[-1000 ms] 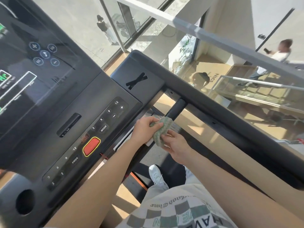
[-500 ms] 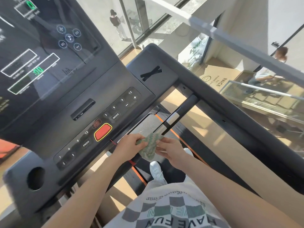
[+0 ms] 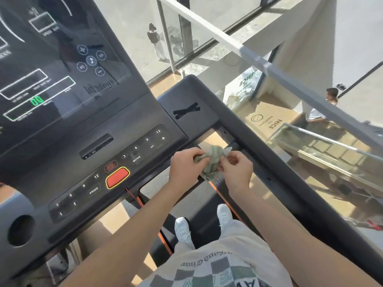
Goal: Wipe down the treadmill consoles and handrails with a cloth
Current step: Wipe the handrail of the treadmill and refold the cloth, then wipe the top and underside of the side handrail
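Observation:
A crumpled green cloth (image 3: 213,160) is bunched between both hands, just off the right edge of the dark treadmill console (image 3: 116,141). My left hand (image 3: 186,166) pinches its left side and my right hand (image 3: 236,168) pinches its right side. The cloth hangs in the air in front of the short inner grip bar (image 3: 235,146), most of which it hides. The long black right handrail (image 3: 275,164) runs diagonally just right of my right hand. The console's button strip (image 3: 107,179) with a red stop button (image 3: 117,177) lies left of my left hand.
A dark touchscreen (image 3: 51,65) fills the upper left, and a round cup holder (image 3: 19,230) sits at the lower left. My white shoes (image 3: 182,228) stand on the black belt. A glass railing (image 3: 323,148) is to the right, with people on a lower floor beyond.
Both hands have come off the inner grip bar and now bunch the cloth between them in the air. The view has shifted, with the console lower and farther right in frame.

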### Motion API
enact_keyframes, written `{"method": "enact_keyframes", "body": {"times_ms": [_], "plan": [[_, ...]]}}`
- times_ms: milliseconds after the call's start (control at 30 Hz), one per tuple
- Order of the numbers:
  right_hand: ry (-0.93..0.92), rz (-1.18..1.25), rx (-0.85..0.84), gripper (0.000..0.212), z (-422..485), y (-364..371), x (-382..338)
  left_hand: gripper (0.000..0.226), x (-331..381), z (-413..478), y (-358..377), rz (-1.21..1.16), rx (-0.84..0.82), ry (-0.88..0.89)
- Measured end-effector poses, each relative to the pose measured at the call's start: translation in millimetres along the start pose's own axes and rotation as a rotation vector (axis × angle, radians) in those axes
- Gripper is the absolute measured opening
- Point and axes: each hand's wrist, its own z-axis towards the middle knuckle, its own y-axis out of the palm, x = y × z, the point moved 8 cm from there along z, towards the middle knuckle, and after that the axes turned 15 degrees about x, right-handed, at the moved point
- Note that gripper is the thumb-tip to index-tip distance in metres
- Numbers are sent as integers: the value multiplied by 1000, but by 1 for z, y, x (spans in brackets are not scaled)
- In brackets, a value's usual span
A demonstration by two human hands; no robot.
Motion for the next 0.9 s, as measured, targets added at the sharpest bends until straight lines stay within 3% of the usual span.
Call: {"method": "enact_keyframes", "body": {"times_ms": [233,367,467,533,633,733,900], "plan": [[-385,-73,-61,5,64,25,-104,21,35,43,-12,5,288,39],[-525,-80,-76,10,92,60,-136,28,32,66,-3,201,337,73],[-636,-135,-235,27,92,86,-139,19,28,66,0,361,356,94],[-782,-194,-359,39,82,96,-132,19,34,62,0,324,408,202],[-1017,-313,-470,38,74,104,-115,35,39,69,15,282,296,319],[-1199,-410,-465,37,75,112,-108,41,30,87,34,317,128,343],[-1268,-563,-465,38,83,133,-110,42,7,115,41,485,46,356]]}}
